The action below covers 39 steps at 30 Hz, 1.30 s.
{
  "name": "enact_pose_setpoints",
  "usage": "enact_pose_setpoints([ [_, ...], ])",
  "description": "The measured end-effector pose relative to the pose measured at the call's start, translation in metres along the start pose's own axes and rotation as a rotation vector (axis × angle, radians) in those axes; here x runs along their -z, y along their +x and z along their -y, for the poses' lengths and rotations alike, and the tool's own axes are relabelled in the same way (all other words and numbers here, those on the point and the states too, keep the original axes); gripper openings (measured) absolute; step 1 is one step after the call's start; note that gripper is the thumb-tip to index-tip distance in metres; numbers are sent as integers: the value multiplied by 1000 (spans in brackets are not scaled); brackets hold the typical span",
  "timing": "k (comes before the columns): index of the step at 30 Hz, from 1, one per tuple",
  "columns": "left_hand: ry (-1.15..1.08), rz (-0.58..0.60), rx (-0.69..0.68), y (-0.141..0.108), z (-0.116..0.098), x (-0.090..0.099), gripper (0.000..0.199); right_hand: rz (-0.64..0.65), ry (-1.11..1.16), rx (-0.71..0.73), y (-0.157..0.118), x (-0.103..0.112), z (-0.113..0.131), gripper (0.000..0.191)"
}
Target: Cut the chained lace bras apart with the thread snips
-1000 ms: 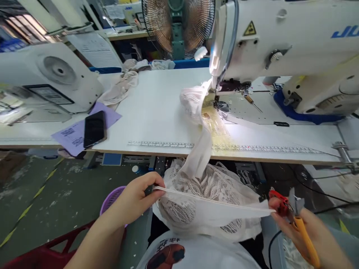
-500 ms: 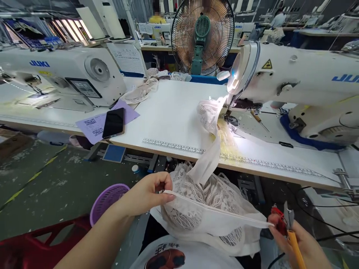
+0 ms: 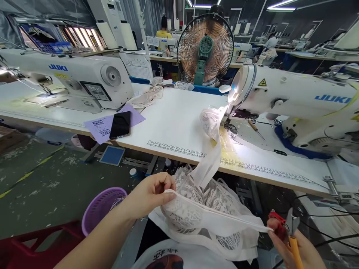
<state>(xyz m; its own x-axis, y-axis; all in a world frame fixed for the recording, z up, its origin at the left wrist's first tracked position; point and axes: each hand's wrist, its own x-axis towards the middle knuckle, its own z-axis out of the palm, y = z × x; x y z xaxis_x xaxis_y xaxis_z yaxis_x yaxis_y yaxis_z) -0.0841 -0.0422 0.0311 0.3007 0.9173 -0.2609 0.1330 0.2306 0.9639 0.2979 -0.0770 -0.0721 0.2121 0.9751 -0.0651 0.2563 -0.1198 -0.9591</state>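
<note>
Centrally, below the front edge of the counter, a white lace garment lies bunched over the person's lap. Left hand: thumb and fingers pinched on one end of the garment's pale border. Right hand: fingertips nipping the border's other end, the length between stretched nearly straight; orange-handled scissors sit in the same hand, blades pointing away from the person. A red part shows beside them; whether it belongs to the scissors cannot be told. A white strip runs from the lap over the front edge to a lace cup, just beside the lit end of a sewing machine. Along the front edge runs a printed ruler scale. Toward the left, a phone rests on purple paper at the front edge. Beyond the far edge stands a fan; below the counter, at left, a purple basket.
</note>
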Motion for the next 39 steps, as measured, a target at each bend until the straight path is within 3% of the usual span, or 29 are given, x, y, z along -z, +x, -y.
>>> enact_pose_setpoints([
  [6, 184, -83, -69, -4, -6, -16, 18, 8, -248, 36, -11, -9, -12, 32],
  [10, 364, -142, -187, 0, -13, -31, 18, -27, -469, 244, -10, -28, 14, 31],
  [14, 461, -157, -236, 6, -13, -39, 17, 220, -366, 482, -12, -70, 53, 19],
  [16, 484, -175, -229, 9, -11, -40, 16, 385, -322, 644, -12, -93, 65, 27],
  [19, 472, -190, -207, 12, -7, -38, 15, 469, -296, 740, -10, -118, 70, 31],
  [25, 376, -203, -141, 14, -2, -33, 4, 499, -348, 649, -4, -127, 71, 14],
  [30, 322, -145, -85, 24, -4, -29, 6, 580, -350, 571, 1, -123, 75, 14],
  [39, 1, -69, 0, 38, -7, -23, 14, 635, -351, 404, 5, -126, 77, 13],
])
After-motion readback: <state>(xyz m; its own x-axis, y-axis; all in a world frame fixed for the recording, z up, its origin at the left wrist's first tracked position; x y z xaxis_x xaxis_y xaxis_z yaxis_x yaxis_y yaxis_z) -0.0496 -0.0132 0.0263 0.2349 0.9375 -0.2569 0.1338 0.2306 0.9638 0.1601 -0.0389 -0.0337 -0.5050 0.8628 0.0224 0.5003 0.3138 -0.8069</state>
